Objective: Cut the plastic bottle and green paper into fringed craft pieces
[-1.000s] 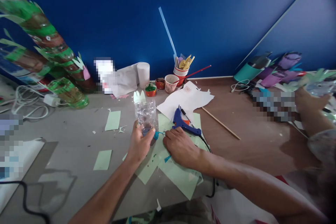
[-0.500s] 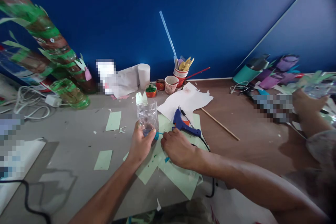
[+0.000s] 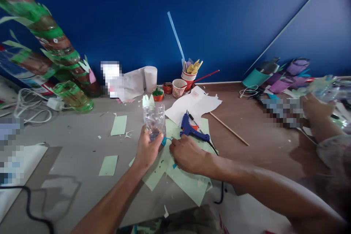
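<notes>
Clear bottle [image 3: 154, 120] upright, blue cap [image 3: 163, 141] downward

The left hand [image 3: 146, 150] and right hand [image 3: 188, 153] are bare, with slim fingers [image 3: 173, 142]. Both wrists and forearms are uncovered all the way to the picture's lower edge.

Deep blue wall [image 3: 115, 14] behind — grey floor [image 3: 68, 142] meets brown wood floor [image 3: 263, 142], evenly daylit.
</notes>
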`<action>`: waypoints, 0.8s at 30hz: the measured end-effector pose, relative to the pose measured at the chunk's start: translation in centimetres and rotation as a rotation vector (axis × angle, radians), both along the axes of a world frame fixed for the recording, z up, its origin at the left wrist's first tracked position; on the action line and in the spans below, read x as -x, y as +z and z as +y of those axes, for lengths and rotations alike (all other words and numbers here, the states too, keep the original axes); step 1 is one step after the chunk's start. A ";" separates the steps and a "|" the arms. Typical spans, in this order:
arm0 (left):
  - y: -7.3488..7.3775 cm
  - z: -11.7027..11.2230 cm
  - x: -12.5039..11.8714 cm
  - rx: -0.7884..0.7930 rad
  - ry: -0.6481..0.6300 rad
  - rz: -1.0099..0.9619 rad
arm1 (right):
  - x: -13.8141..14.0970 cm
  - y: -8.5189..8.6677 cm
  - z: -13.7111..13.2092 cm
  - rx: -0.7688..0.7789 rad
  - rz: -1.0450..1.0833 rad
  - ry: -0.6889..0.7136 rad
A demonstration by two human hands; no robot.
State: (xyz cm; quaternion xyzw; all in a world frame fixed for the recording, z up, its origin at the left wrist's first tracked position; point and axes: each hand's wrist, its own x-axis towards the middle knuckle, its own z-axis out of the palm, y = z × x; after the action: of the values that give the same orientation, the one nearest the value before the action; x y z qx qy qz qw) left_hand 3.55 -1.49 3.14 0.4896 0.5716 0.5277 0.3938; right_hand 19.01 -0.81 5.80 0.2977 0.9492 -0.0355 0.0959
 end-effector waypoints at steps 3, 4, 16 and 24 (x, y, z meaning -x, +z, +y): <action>-0.1 -0.1 0.1 0.025 -0.003 -0.007 | -1.2 0.2 0.1 0.029 0.117 -0.160; -0.1 -0.1 0.1 0.034 -0.009 -0.012 | -1.6 0.4 0.2 0.057 0.173 -0.201; 0.2 -0.2 0.0 0.074 0.005 -0.038 | -2.2 0.8 0.5 0.502 0.550 -0.439; 0.1 -0.1 -0.3 0.153 0.018 -0.088 | -2.3 0.1 0.9 0.527 0.924 -0.547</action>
State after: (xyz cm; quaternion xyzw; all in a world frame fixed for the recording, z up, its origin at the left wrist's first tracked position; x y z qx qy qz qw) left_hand 3.90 -1.55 3.24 0.4294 0.5968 0.5069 0.4501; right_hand 21.34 0.11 5.95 0.4513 0.7406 -0.4191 -0.2687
